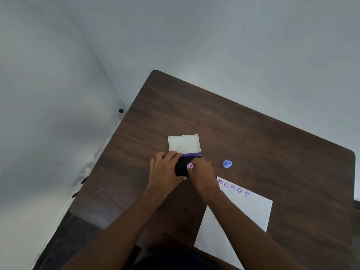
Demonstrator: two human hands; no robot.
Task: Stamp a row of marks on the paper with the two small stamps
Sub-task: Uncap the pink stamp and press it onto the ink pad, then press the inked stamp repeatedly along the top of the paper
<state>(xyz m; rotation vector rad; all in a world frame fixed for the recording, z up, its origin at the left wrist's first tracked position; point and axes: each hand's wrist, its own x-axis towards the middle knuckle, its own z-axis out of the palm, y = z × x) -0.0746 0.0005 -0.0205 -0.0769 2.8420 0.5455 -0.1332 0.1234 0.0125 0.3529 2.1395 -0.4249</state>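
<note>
The small pink plastic stamp (190,166), pinched upright by the right hand (201,173), meets the dark ink pad (182,166) at frame centre, while the left hand (165,170) presses flat on the pad's case, its clear lid (184,143) open behind. Light and rigid, the stamp likely handles best gripped at its narrow knob. Right of it stands the blue stamp (227,164); lower right, five purple marks (233,187) line the white paper (251,211), their designs too small to read. The stamp's face is hidden.
</note>
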